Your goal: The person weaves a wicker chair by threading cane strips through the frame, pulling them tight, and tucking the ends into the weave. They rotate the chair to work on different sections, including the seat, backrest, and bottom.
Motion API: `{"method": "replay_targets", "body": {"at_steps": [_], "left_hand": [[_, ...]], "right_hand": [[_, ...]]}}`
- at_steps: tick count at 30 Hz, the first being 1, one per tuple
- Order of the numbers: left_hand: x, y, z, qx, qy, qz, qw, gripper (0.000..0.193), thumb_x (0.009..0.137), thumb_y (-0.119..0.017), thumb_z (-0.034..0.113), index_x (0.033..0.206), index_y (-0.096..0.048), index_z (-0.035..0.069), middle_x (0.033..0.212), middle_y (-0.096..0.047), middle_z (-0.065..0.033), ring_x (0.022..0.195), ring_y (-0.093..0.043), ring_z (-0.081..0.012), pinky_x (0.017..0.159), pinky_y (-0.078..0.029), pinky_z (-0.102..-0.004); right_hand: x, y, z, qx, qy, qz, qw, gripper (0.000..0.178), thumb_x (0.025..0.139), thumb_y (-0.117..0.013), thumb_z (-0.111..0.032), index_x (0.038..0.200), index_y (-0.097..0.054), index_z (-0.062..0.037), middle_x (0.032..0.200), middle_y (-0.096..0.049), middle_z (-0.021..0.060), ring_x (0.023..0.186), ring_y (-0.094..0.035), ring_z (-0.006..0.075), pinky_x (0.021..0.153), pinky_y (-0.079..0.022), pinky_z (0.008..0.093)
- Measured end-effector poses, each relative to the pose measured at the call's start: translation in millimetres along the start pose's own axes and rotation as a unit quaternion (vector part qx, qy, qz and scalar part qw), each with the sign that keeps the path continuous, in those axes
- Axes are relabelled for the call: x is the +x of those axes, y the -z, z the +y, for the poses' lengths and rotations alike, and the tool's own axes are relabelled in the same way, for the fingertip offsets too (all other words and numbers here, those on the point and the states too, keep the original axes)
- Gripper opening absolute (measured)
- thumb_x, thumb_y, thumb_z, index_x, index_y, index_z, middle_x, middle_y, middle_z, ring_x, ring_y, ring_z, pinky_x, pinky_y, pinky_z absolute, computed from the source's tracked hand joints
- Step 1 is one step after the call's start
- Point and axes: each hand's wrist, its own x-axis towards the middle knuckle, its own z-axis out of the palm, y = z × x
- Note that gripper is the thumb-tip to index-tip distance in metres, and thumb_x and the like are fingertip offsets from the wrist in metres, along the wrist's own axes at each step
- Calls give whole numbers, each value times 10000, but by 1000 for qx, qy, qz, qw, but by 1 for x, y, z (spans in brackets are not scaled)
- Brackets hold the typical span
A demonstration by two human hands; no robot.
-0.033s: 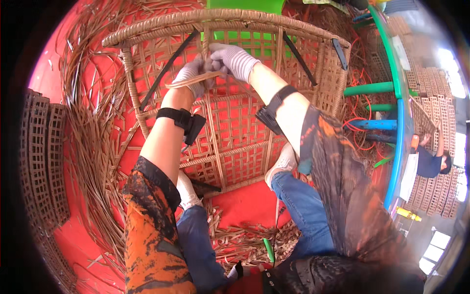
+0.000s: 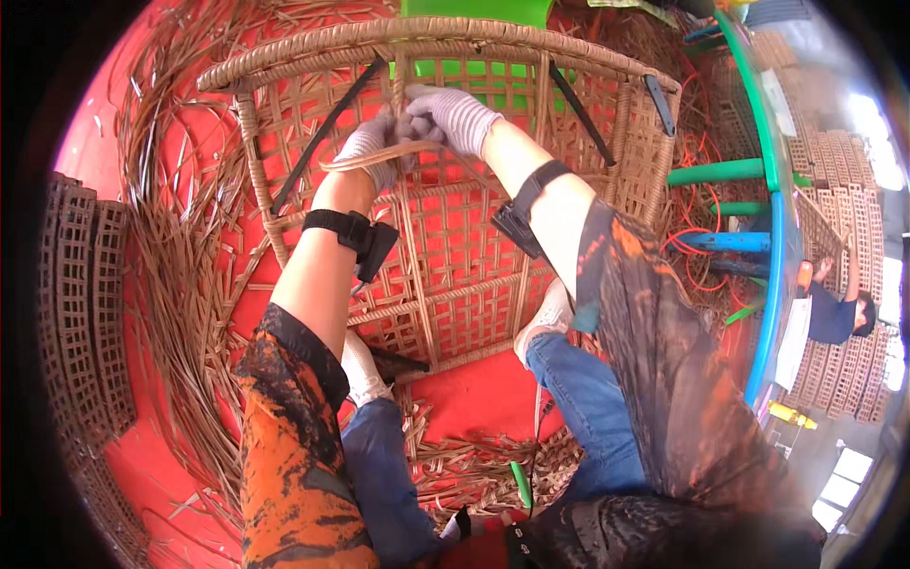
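A large woven wicker panel (image 2: 466,303) in tan strips, with a thick wrapped rim, lies tilted in front of my legs. Both my hands wear striped, pale work gloves and meet at a wrapped upright bar near the panel's top. My left hand (image 2: 373,150) is closed on a flat brown weaving strip (image 2: 389,154), whose loop passes over the wrist. My right hand (image 2: 455,119) pinches at the same strip beside the bar, its index finger stretched along the bar. The fingertips partly hide the spot where the strip meets the bar.
Loose strips (image 2: 175,284) pile up on the red floor covering (image 2: 464,403) to the left. Stacked woven panels (image 2: 81,294) stand at far left. A green seat (image 2: 483,11) is behind the panel; a green and blue frame (image 2: 770,180) rises at right. Another person (image 2: 832,315) works beyond it.
My right forearm and sleeve have shifted very slightly to the left. Both hands keep their place at the bar.
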Motion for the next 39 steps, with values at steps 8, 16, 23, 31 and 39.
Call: {"method": "replay_targets", "body": {"at_steps": [8,16,23,31,39], "left_hand": [[2,20,5,-41,13,1,999,190,973,-399,166,956,-537,37,818,-594,-61,646,-574,-153,551,-503,-277],[-36,29,12,228,-127,34,965,288,925,-428,130,1120,-469,-78,968,-603,-231,858,-630,-303,705,-536,-383],[-5,-18,-13,489,-231,68,839,219,850,-618,222,982,-605,47,751,-627,-52,616,-613,-164,542,-512,-297],[1,-22,-24,518,-347,159,766,343,826,-675,322,946,-611,7,636,-598,-41,515,-546,-96,458,-435,-259],[-9,-18,-8,190,-168,174,952,224,950,-479,251,935,-598,62,612,-598,-97,427,-555,-205,383,-442,-323]], "right_hand": [[-2,-9,-23,-484,11,55,873,240,827,-497,-277,909,-638,-102,682,-567,23,568,-515,188,511,-431,331],[-260,-46,-100,-408,-18,-9,913,270,825,-626,-270,725,-578,-24,625,-519,12,601,-476,91,539,-377,265],[-362,-71,-107,-402,91,-411,814,199,846,-587,-231,868,-649,-43,646,-588,88,567,-584,270,501,-442,393],[-432,-143,-116,-710,-118,93,688,217,854,-554,-191,687,-591,-56,595,-553,77,497,-534,241,465,-399,362],[-540,96,-24,-356,-328,377,790,461,915,-503,-439,703,-616,-46,563,-566,81,492,-529,250,527,-432,364]]}}
